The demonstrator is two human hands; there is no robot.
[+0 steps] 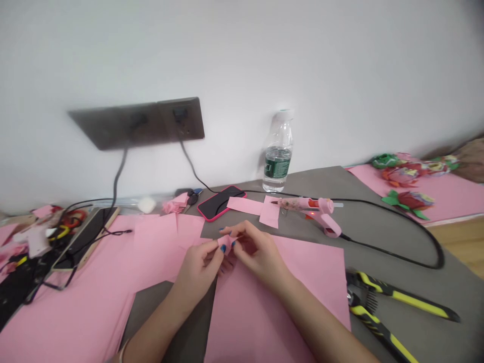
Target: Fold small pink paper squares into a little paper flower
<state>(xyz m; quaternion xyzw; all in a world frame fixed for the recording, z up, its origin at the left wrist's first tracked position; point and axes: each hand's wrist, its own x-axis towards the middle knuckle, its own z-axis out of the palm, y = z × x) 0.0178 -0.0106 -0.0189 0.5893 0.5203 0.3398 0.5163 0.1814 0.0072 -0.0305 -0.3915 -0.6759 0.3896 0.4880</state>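
Between my two hands is a small piece of pink paper [226, 242], pinched and slightly folded at its edges. My left hand [202, 267] is closed on its left side with thumb and forefinger. On the other side my right hand [257, 249] pinches the same piece, its fingers curled over the top. Both hands are above a large pink sheet [257, 312] on the grey table. Just beyond them lie a pink-cased phone [220, 202] and small pink paper strips [247, 205]. A pink glue gun [315, 205] rests with its nozzle over a strip.
A water bottle [278, 156] stands by the wall. Yellow-black pliers [381, 302] lie open at right. Stacked pink sheets [86, 302] and another phone [85, 242] are at left. Cables run to a wall socket [181, 118]. Paper flowers [410, 200] sit at far right.
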